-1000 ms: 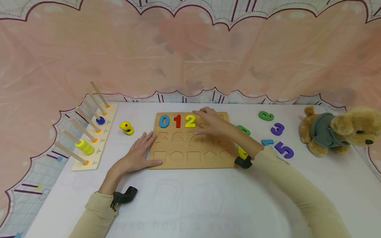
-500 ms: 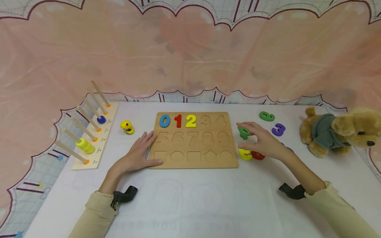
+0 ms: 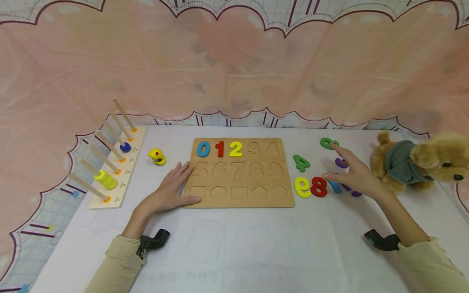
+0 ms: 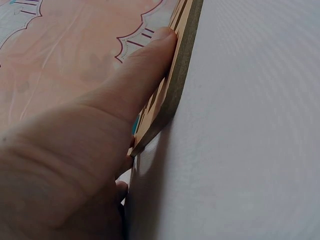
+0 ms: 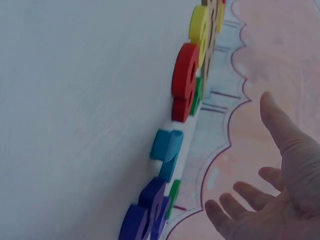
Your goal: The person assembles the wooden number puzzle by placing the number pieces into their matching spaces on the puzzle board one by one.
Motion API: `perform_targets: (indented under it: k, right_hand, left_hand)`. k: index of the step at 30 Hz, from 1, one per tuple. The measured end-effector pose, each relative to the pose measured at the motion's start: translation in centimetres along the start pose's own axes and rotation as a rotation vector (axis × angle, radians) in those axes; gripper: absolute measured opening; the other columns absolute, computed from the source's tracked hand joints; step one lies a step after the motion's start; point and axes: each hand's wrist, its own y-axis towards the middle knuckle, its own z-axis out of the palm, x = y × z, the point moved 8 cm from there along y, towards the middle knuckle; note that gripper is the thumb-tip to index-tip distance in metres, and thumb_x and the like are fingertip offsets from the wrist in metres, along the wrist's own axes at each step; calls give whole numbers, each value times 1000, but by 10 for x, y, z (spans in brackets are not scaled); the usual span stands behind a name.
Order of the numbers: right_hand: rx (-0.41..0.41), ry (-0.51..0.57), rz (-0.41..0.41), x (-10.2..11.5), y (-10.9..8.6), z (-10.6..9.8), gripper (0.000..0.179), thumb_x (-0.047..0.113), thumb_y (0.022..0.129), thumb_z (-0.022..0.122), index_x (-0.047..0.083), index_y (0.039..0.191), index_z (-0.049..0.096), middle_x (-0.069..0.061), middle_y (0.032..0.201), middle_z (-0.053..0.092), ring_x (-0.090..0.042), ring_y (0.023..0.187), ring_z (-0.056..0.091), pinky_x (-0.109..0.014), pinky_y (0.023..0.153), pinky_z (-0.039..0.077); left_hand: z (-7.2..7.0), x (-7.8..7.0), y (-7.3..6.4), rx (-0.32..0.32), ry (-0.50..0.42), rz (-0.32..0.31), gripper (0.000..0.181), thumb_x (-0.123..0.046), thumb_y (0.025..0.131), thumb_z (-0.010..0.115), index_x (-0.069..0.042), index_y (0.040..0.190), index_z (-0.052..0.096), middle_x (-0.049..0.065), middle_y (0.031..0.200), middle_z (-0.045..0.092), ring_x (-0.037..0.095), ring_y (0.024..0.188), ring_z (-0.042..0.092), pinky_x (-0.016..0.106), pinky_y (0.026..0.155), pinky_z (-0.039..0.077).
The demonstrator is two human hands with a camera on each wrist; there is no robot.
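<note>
My right hand point(image 3: 357, 175), thumb and fingers apart and holding nothing, has moved past the green 4 point(image 3: 301, 163) to above the purple 3 point(image 3: 341, 162); my left hand point(image 3: 169, 188) rests on the board point(image 3: 239, 202), its 3 recess point(image 3: 253, 148) unfilled.

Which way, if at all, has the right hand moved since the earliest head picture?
Yes, rightward: against the board, the right hand has gone from over its top row to over the loose numbers near the teddy bear.
</note>
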Motion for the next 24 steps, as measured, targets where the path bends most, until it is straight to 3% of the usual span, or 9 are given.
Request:
perform_targets:
  k: [7, 18, 24]
  right_hand:
    - [3, -17, 105, -31, 8, -7, 110, 48, 83, 71, 14, 157, -2, -27, 160, -10, -57, 144, -2, -83, 96, 20]
    - [24, 50, 227, -66, 22, -12, 112, 53, 87, 65, 11, 155, -13, -32, 159, -4, -59, 142, 4, -79, 101, 23]
    - [58, 49, 268, -78, 23, -12, 112, 56, 87, 63, 0, 154, -8, -35, 157, 4, -58, 141, 12, -74, 105, 25]
  left_hand:
    - [0, 0, 0, 1, -6, -3, 106, -54, 79, 72, -8, 156, 15, 16, 165, 6, 39, 152, -5, 61, 121, -1]
    - [0, 0, 0, -3, -3, -4, 106, -53, 79, 72, -8, 156, 16, 16, 164, 7, 39, 152, -4, 61, 121, -1]
    - [-1, -2, 0, -3, -10, 3, 106, -53, 79, 72, -8, 156, 15, 16, 164, 6, 39, 152, -5, 60, 121, -1]
